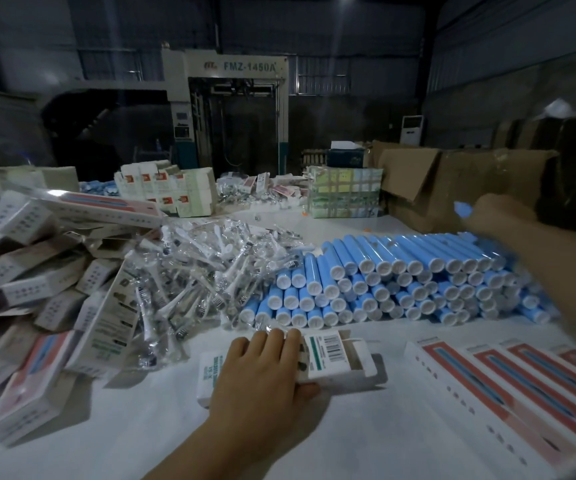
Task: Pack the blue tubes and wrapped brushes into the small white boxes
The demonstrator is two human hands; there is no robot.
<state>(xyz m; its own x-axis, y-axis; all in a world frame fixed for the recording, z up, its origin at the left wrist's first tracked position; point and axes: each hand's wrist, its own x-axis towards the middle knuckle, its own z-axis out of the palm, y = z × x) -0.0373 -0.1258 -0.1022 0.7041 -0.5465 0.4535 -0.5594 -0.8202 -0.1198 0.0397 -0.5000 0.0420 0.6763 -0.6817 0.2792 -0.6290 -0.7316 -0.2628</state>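
A person's left hand (265,368) presses down on a small white box (317,362) lying flat on the white table (366,434), its grip curled over the box — fingers over the far edge, thumb against the near side — while the box's end flap stands open to the right of the fingers. Just beyond those fingertips lies a heap of wrapped brushes (189,271) in clear plastic, and beyond and to the right of the grip a stacked bank of blue tubes (393,282) shows its white caps toward the camera. The right hand (487,211) is stretched out well past the tubes, near the brown cartons (452,181) at the far right; it is blurred, with a small blue object (463,209) at its fingertips, and whether its grip pinches that object cannot be told. Left of the left hand a jumble of more white boxes (37,271) is piled up — and to its right, long red-and-white packs (508,386) lie in a row on the table.
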